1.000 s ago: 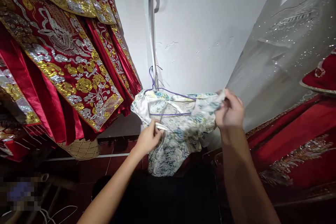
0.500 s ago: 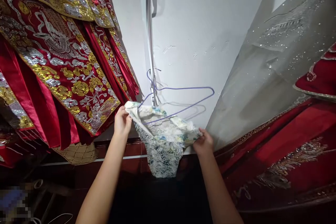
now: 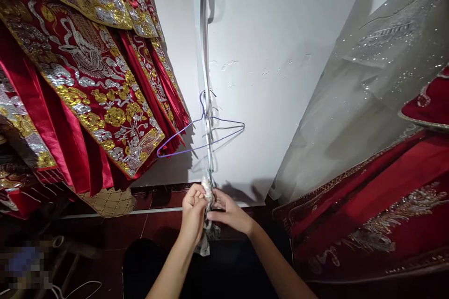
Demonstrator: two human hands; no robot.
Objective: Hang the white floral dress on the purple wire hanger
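A floral, light-coloured garment [image 3: 206, 190] is bunched into a narrow strip between my two hands, its lower part hanging down. My left hand [image 3: 193, 208] has its fingers closed on the bunched cloth from the left. From the other side, my right hand [image 3: 226, 210] grips it too, thumb toward me and fingers partly behind the fabric. Above them a bare purple wire hanger [image 3: 201, 124] hangs by its hook at the metal upright, apart from the garment.
Red costumes [image 3: 101, 79] with gold and silver sequins hang on the left. A grey-white sparkling gown [image 3: 336, 103] and red embroidered garments [image 3: 386, 196] hang on the right. A metal pole [image 3: 204, 32] runs down the white wall [image 3: 273, 23]. A wooden stool [image 3: 70, 252] stands lower left.
The garment has come off the hanger and gone from spread wide to bunched up. Both hands have moved together and lower. The hanger has swung to the left and now hangs bare.
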